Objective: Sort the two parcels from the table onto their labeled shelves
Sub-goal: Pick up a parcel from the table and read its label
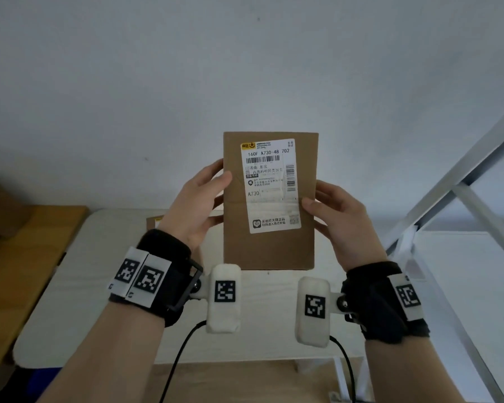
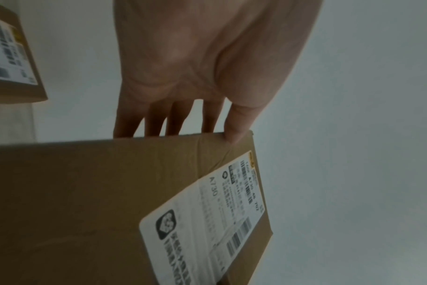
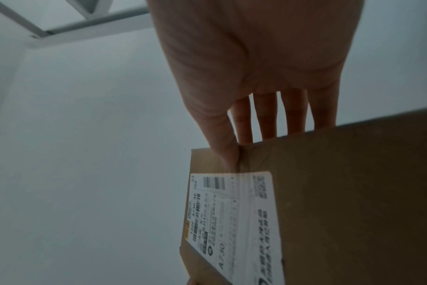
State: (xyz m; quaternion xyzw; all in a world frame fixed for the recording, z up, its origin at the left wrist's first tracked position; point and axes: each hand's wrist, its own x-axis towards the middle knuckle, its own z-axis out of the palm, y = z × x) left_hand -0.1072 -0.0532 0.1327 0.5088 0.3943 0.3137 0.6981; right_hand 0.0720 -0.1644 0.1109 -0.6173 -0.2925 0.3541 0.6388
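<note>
A flat brown cardboard parcel (image 1: 269,245) with a white shipping label reading A730 (image 1: 269,184) is held upright in front of the wall, above the table. My left hand (image 1: 198,199) grips its left edge, thumb on the front and fingers behind. My right hand (image 1: 336,210) grips its right edge the same way. The left wrist view shows the thumb (image 2: 237,125) on the parcel (image 2: 85,202); the right wrist view shows the thumb (image 3: 222,142) on the parcel (image 3: 354,192). A second labelled parcel (image 1: 154,222) lies on the table behind my left hand, mostly hidden, and also shows in the left wrist view (image 2: 10,57).
A white table (image 1: 70,286) stands below the hands. A white metal shelf frame (image 1: 460,181) rises at the right. A wooden surface with a brown box (image 1: 3,210) lies at the left. Black cables hang from the wrist cameras.
</note>
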